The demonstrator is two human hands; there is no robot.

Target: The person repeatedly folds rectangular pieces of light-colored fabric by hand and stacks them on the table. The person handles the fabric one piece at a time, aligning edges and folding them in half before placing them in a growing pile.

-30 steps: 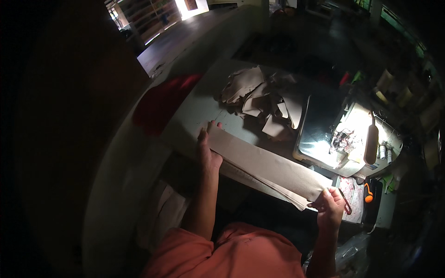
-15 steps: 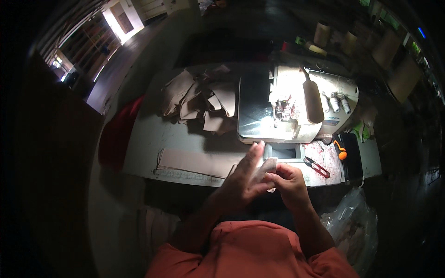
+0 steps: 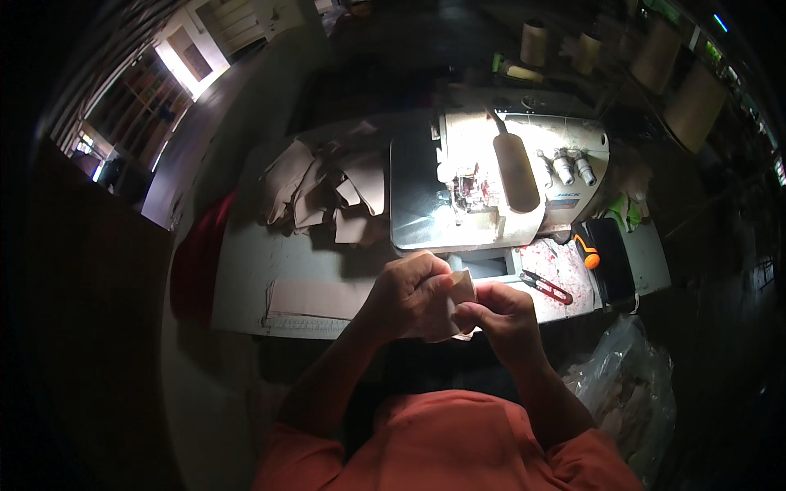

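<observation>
Between my hands, just in front of the sewing machine (image 3: 569, 131), is a small pale fabric piece (image 3: 464, 288), bent upward and folded. My left hand (image 3: 407, 295) is closed on its left side, fingers curled and thumb against the cloth. Pinching the lower right edge with thumb and fingers is my right hand (image 3: 508, 317). Part of the cloth is hidden behind my fingers. Left of my left hand lies a flat stack of pale fabric strips (image 3: 315, 298) along a ruler tape (image 3: 299, 324) at the table's front edge.
Loose pale fabric pieces (image 3: 360, 221) are heaped left of the machine. To the right lie red-handled thread snips (image 3: 550, 289), an orange-and-black tool (image 3: 589, 254) and a dark phone-like slab (image 3: 614, 260). A clear plastic bag (image 3: 589, 372) hangs below. Thread cones (image 3: 534, 45) stand behind.
My left hand, earlier blurred with fingers extended, has curled and closed on the fabric. My right hand keeps its pinch. The whole view has shifted slightly.
</observation>
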